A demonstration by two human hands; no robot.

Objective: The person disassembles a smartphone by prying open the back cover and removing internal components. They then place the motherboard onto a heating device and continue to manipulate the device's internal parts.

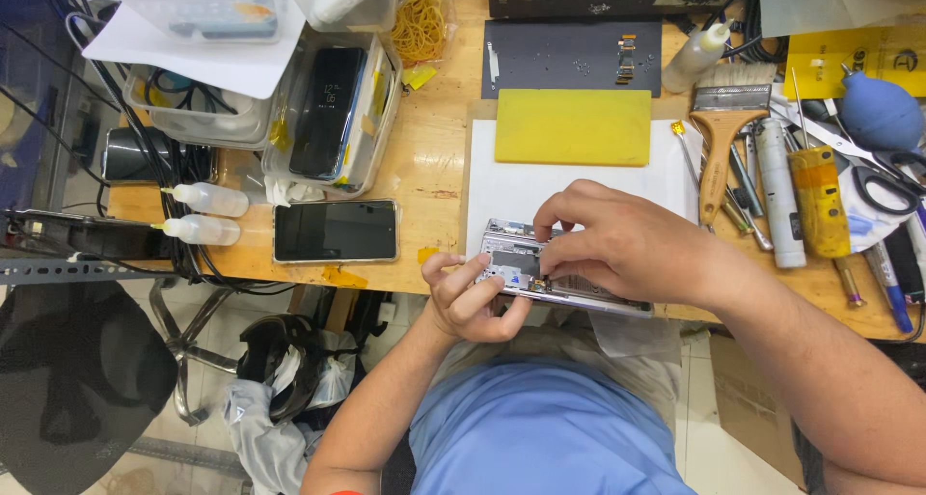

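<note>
Working inside an opened phone at the near edge of the bench.

My left hand (470,302) is curled around the near-left corner of the opened phone frame (555,278), steadying it on the white mat (579,181). My right hand (617,244) arches over it, fingertips pinched together on something small inside; I cannot tell what. I judge this a part-seating or lifting step, and the next move wants a light, precise touch. An intact phone (335,231) lies to the left, a brush (725,128) far right.
</note>
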